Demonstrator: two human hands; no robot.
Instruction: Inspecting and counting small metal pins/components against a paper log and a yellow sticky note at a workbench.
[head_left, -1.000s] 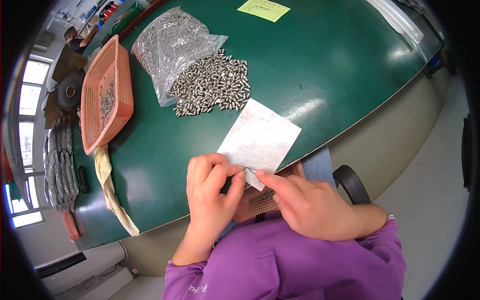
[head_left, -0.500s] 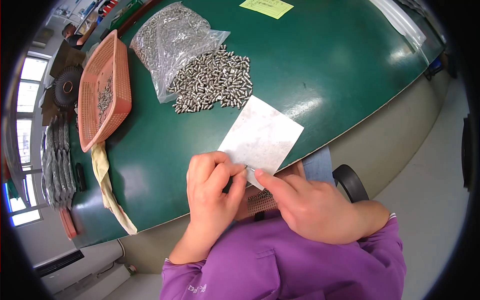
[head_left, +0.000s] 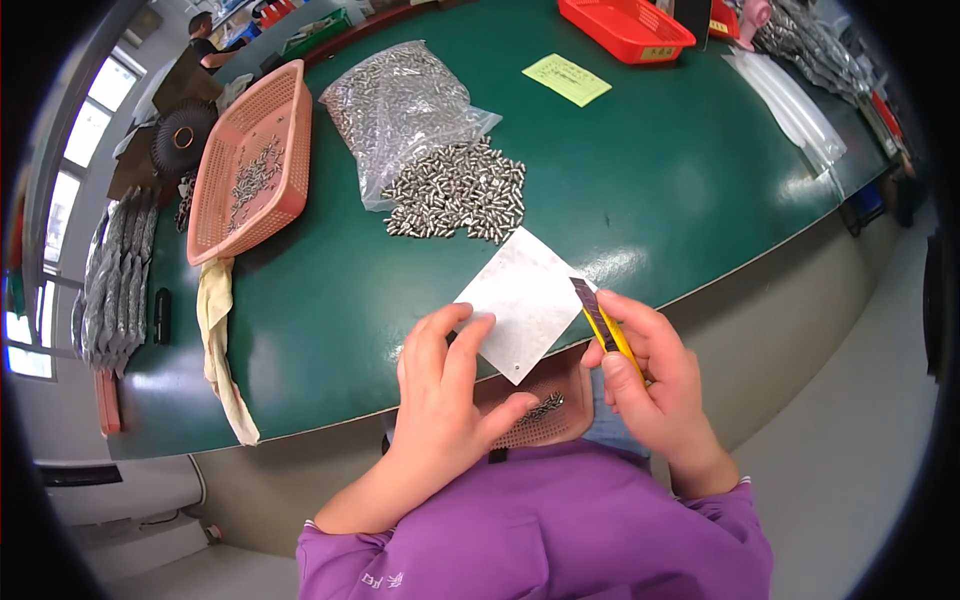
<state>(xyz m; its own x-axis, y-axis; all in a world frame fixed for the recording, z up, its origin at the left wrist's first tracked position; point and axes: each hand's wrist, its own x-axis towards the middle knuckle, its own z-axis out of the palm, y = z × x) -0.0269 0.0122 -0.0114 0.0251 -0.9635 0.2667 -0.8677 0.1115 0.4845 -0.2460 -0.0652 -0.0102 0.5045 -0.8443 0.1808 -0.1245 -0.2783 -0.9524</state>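
My left hand (head_left: 443, 385) presses flat on the near corner of a white square sheet (head_left: 522, 300) that lies at the green table's front edge. My right hand (head_left: 650, 375) is closed around a yellow utility knife (head_left: 604, 322), its dark blade end raised beside the sheet's right corner. Below the hands, a small reddish basket (head_left: 548, 408) with a few metal parts sits on my lap, partly hidden by my left hand.
A pile of small metal cylinders (head_left: 455, 192) spills from a clear plastic bag (head_left: 400, 105) beyond the sheet. A salmon mesh basket (head_left: 245, 160) stands at the left, a cream cloth (head_left: 222, 345) below it. A yellow note (head_left: 566, 79), a red tray (head_left: 625, 25) and clear bags (head_left: 790, 95) lie farther back.
My right hand has lifted off the sheet and moved right, now showing the yellow knife. My left hand stays on the sheet's near corner. The view has shifted.
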